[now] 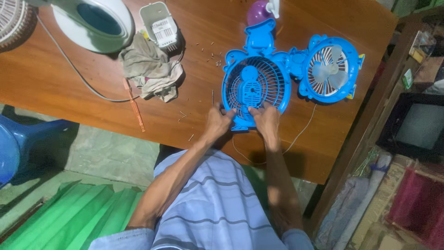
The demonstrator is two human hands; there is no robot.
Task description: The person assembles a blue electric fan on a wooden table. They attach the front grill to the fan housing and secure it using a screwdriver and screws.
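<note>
Nearest the camera is the person's striped shirt (217, 208), and both forearms reach forward from it over the near edge of the wooden tabletop (69, 78). The left hand (218, 124) and the right hand (266, 121) sit side by side, fingers curled, each gripping the lower rim of a blue fan grille housing (256, 83) that lies flat on the tabletop just past that edge. The thumbs press on the small base tab at the bottom of the housing, with a narrow gap between the two hands.

A thin white cord (296, 139) runs from under the right hand across the tabletop toward the right. Just beside the housing on its right, touching it, lies the blue fan front with pale blades (329, 69). Loose small screws (210, 53) are scattered to the left of the housing, and an orange screwdriver (135, 107) lies further left near a crumpled grey rag (150, 69).

Beyond the rag stands a small white boxy container (159, 23) with a white label of dark bars on its side. At the far left corner rests a large white fan base (92, 23); at the far edge, behind the housing, a purple spray bottle (260, 11).

The tabletop between the rag and the housing has open room; the right edge lies close to the fan front.
</note>
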